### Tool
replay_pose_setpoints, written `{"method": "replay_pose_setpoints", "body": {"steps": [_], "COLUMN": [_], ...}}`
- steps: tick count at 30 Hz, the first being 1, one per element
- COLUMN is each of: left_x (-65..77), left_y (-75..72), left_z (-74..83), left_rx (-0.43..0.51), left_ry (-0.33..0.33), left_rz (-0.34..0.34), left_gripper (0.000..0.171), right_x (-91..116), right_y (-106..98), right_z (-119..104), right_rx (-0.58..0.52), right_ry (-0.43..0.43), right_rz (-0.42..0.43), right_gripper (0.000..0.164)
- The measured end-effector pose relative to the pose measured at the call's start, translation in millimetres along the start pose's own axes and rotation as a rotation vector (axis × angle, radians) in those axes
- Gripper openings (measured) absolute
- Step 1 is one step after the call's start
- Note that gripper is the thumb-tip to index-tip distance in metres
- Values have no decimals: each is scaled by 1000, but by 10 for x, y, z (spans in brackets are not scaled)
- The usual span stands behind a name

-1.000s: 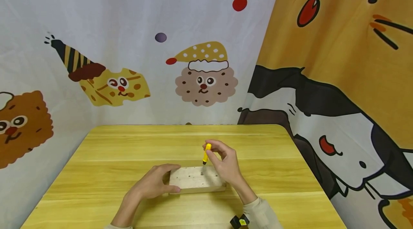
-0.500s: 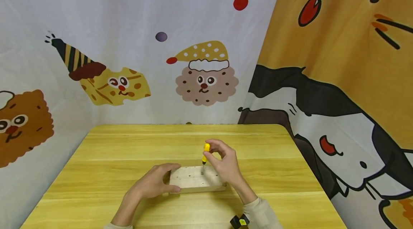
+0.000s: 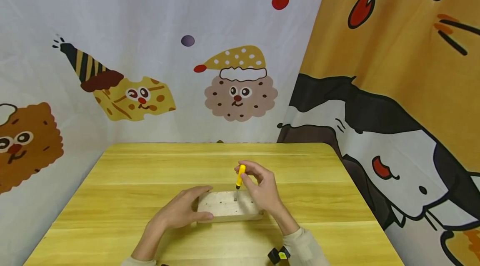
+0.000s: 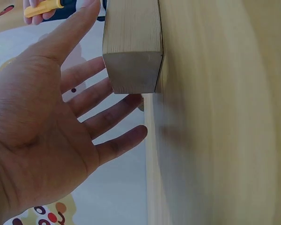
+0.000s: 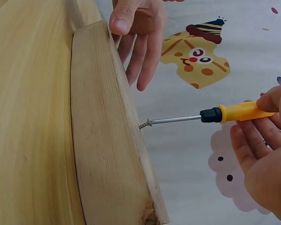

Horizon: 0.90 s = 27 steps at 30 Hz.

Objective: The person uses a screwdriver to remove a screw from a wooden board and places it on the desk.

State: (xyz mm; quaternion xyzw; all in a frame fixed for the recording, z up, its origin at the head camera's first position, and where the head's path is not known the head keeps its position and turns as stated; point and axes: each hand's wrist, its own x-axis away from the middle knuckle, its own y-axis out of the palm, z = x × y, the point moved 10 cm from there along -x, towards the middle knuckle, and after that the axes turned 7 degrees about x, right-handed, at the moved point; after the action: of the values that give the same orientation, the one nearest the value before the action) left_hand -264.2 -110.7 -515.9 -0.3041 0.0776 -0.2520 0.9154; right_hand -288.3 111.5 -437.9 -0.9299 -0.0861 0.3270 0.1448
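Observation:
A pale wooden block (image 3: 219, 209) with several small dark holes lies on the table. My left hand (image 3: 181, 210) holds its left end, thumb along the front and fingers at the back; in the left wrist view the fingers (image 4: 117, 112) are spread beside the block's end. With thumb and fingertips, my right hand (image 3: 264, 189) pinches the yellow handle of a screwdriver (image 3: 241, 175) with a black collar. Its metal shaft points down at the block. The right wrist view shows the tip at the head of a screw (image 5: 145, 124), which stands partly out of the wood with threads showing.
The wood-grain table (image 3: 123, 182) stretches out around the block. Behind it hangs a white curtain (image 3: 150, 20) with cartoon prints, and an orange printed one (image 3: 397, 41) is at the right. A small black and yellow object (image 3: 278, 255) sits by the right sleeve.
The screwdriver handle leans left, then tips back to the right, its tip staying at the screw. My left hand shifts slightly right along the block's end. The block stays in place.

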Motion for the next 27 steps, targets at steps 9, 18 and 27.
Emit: {"method": "replay_pose_setpoints", "body": {"steps": [9, 18, 27], "left_x": [-46, -188, -328], "left_y": [21, 160, 284], "left_z": [192, 376, 520], "left_rx": [-34, -40, -107], "left_ry": [89, 130, 203], "left_rz": [102, 130, 149], "left_gripper": [73, 54, 43], "right_x": [-17, -55, -59], "right_y": [-84, -307, -404], "right_z": [8, 70, 116], "right_rx": [-3, -68, -66], "right_ry": [30, 102, 106], "right_rz": [11, 104, 124], "right_gripper": [32, 30, 30]}}
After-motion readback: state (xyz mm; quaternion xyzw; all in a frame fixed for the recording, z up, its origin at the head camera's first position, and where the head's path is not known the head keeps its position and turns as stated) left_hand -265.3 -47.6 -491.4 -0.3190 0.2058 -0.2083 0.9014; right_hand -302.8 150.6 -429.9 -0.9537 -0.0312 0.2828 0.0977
